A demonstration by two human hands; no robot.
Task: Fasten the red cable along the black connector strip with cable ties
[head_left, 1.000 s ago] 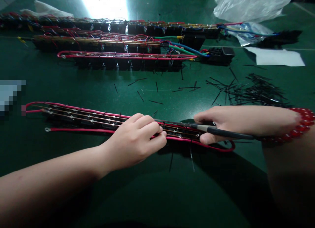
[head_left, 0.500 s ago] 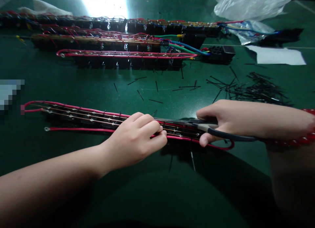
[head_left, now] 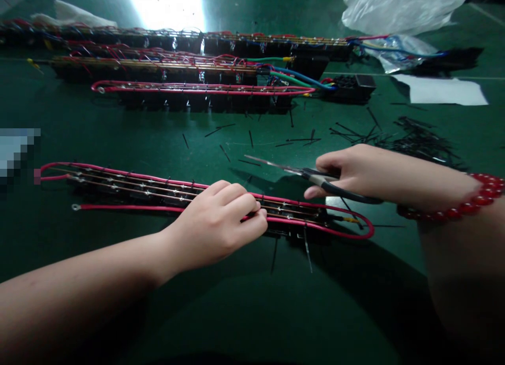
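My left hand [head_left: 223,218] is closed over the middle of a long black wired strip [head_left: 158,189], its curled fingertips at the red wire [head_left: 294,222] along the near edge. This wire loops round the strip's right end. A ring terminal [head_left: 76,207] caps a red wire end at the left. Thin black cable ties, one of them a tie tail [head_left: 308,252], stick out toward me from the strip. My right hand [head_left: 351,170] grips long-nose pliers [head_left: 315,180]. Their thin tips point left, above the table and beyond the strip's far edge.
Similar wired strips [head_left: 205,89] lie in rows across the back of the green table [head_left: 244,312]. Loose black cable ties [head_left: 422,141] are heaped at the right, with several scattered mid-table. White paper [head_left: 445,90] and a clear plastic bag [head_left: 402,10] lie at the back right.
My right hand has lifted the pliers up and away from the strip, uncovering its right end and a yellow-tipped lead. My left hand has stayed in place.
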